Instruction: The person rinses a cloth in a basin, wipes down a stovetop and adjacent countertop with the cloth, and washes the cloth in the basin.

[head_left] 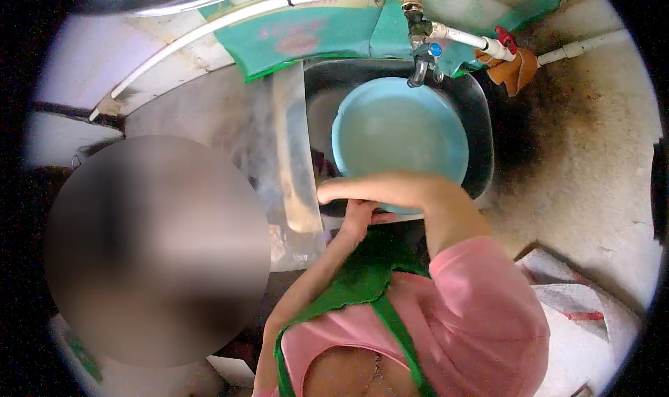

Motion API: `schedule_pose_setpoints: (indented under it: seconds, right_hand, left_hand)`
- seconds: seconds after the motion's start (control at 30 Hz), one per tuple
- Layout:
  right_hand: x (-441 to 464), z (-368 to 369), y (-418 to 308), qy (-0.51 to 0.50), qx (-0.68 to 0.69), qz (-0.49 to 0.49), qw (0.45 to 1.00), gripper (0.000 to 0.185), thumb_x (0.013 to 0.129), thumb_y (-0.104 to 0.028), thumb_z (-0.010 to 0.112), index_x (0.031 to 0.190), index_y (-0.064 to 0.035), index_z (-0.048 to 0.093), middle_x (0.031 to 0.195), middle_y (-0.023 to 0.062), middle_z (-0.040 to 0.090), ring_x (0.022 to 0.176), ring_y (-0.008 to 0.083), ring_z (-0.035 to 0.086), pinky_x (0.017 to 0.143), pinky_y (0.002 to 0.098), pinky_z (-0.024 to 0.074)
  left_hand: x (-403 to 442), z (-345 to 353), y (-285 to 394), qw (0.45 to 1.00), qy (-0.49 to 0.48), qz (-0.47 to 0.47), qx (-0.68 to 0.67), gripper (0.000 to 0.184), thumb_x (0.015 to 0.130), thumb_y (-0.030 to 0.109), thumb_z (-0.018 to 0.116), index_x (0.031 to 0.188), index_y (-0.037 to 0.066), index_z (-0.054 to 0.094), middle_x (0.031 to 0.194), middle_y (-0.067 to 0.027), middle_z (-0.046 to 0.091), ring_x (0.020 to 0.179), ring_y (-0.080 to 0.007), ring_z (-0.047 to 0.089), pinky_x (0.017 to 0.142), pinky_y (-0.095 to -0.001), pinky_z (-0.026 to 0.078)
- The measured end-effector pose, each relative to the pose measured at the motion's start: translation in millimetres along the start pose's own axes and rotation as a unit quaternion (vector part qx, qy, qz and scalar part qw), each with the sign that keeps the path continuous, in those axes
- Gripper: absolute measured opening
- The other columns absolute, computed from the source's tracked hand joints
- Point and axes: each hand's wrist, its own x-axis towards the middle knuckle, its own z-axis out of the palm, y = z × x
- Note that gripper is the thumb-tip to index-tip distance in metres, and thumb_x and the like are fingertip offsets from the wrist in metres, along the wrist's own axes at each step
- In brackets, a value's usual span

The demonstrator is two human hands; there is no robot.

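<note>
A round light-blue basin [400, 136] holding cloudy liquid sits in the dark metal sink [482, 129]. My right forearm crosses over the basin's near rim, and my right hand [329, 191] is bent down at the sink's near left corner; its fingers are hidden. Just below it, my left hand [359, 214] is at the sink's front edge, close to the basin's near rim. Its fingers are partly covered by my right forearm, so what they hold, if anything, cannot be made out. Something dark purple [320, 164] lies inside the sink, left of the basin.
A dark tap [419, 66] with a blue-marked handle hangs over the basin's far side. White pipe [202, 29] runs along the wall above green sheeting [306, 35]. A metal counter [237, 118] adjoins the sink's left. White sacks [568, 306] lie at lower right. A blurred circle hides the lower left.
</note>
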Motion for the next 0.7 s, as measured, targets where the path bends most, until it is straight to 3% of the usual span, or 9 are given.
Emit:
schedule_pose_setpoints:
  seconds: [0.07,0.13,0.23,0.3,0.4,0.5,0.6,0.67,0.7]
  right_hand:
    - [-11,12,-4,-0.083,0.042,-0.025,0.995,0.037,0.080,-0.015,0.038,0.110,0.0024,0.051,0.112,0.0192,0.051,0.102,0.0327,0.048,0.084,0.0390,0.0392]
    - [-21,11,-7,-0.119,0.070,-0.033,0.990,0.036,0.080,-0.015,0.038,0.109,0.0018,0.052,0.111,0.0185,0.052,0.101,0.0319,0.049,0.083,0.0381,0.0397]
    - [-49,-11,-22,-0.124,0.085,-0.036,0.988,0.034,0.080,-0.016,0.040,0.108,0.0008,0.053,0.108,0.0171,0.054,0.098,0.0301,0.051,0.081,0.0364,0.0407]
    - [-66,-30,-34,-0.123,0.088,-0.031,0.988,0.033,0.081,-0.016,0.041,0.106,0.0001,0.054,0.105,0.0160,0.056,0.095,0.0286,0.053,0.080,0.0352,0.0414]
    - [-89,-54,-49,-0.042,0.099,-0.043,0.993,0.030,0.077,-0.018,0.048,0.097,0.0019,0.057,0.100,0.0185,0.058,0.088,0.0308,0.056,0.075,0.0408,0.0441]
    - [-107,-68,-47,0.039,0.324,0.052,0.944,0.042,0.067,-0.028,0.063,0.097,0.0009,0.056,0.093,0.0149,0.060,0.081,0.0240,0.056,0.069,0.0362,0.0453]
    - [-142,-98,-43,0.094,0.345,0.059,0.932,0.038,0.065,-0.019,0.064,0.096,0.0006,0.052,0.081,0.0152,0.059,0.078,0.0233,0.057,0.066,0.0336,0.0452]
    - [-145,-80,-5,0.304,0.349,0.038,0.885,0.034,0.062,-0.014,0.065,0.091,-0.0023,0.051,0.075,0.0126,0.057,0.073,0.0207,0.057,0.064,0.0321,0.0456]
    - [-160,-84,8,0.322,0.390,0.096,0.857,0.035,0.063,-0.014,0.064,0.094,-0.0034,0.050,0.078,0.0124,0.057,0.075,0.0217,0.057,0.066,0.0327,0.0455]
  left_hand:
    - [-4,0,3,1.000,-0.021,-0.016,-0.006,0.035,0.080,0.001,0.049,0.113,0.003,0.040,0.107,-0.0091,0.047,0.092,-0.0206,0.051,0.067,-0.0357,0.055]
    - [-5,0,3,0.998,-0.050,0.000,0.048,0.043,0.080,0.001,0.049,0.119,0.001,0.032,0.119,-0.0158,0.041,0.101,-0.0314,0.049,0.074,-0.0428,0.052]
    - [-7,2,0,0.999,-0.026,0.024,0.040,0.036,0.079,0.001,0.050,0.114,0.002,0.039,0.110,-0.0107,0.047,0.093,-0.0224,0.052,0.067,-0.0360,0.055]
    - [7,-14,-15,0.998,-0.041,0.026,0.051,0.037,0.079,0.001,0.050,0.114,0.002,0.039,0.110,-0.0113,0.046,0.094,-0.0236,0.052,0.067,-0.0364,0.056]
    - [4,-10,-8,0.999,-0.033,0.023,0.023,0.038,0.079,0.001,0.051,0.114,0.001,0.038,0.111,-0.0125,0.046,0.095,-0.0263,0.052,0.066,-0.0374,0.056]
    - [-15,11,14,1.000,-0.007,0.008,0.004,0.039,0.078,0.000,0.050,0.115,0.000,0.037,0.111,-0.0135,0.046,0.095,-0.0287,0.052,0.067,-0.0384,0.056]
    - [-7,6,9,1.000,0.003,0.004,0.004,0.038,0.078,0.000,0.047,0.114,-0.002,0.036,0.110,-0.0145,0.046,0.092,-0.0311,0.054,0.068,-0.0391,0.056]
    - [-6,2,14,0.999,-0.014,-0.020,0.038,0.036,0.078,0.000,0.045,0.112,-0.004,0.036,0.108,-0.0164,0.046,0.089,-0.0323,0.055,0.067,-0.0398,0.056]
    - [0,-2,11,0.999,0.020,-0.033,0.035,0.033,0.079,0.000,0.045,0.110,-0.006,0.036,0.106,-0.0189,0.047,0.088,-0.0332,0.055,0.065,-0.0397,0.056]
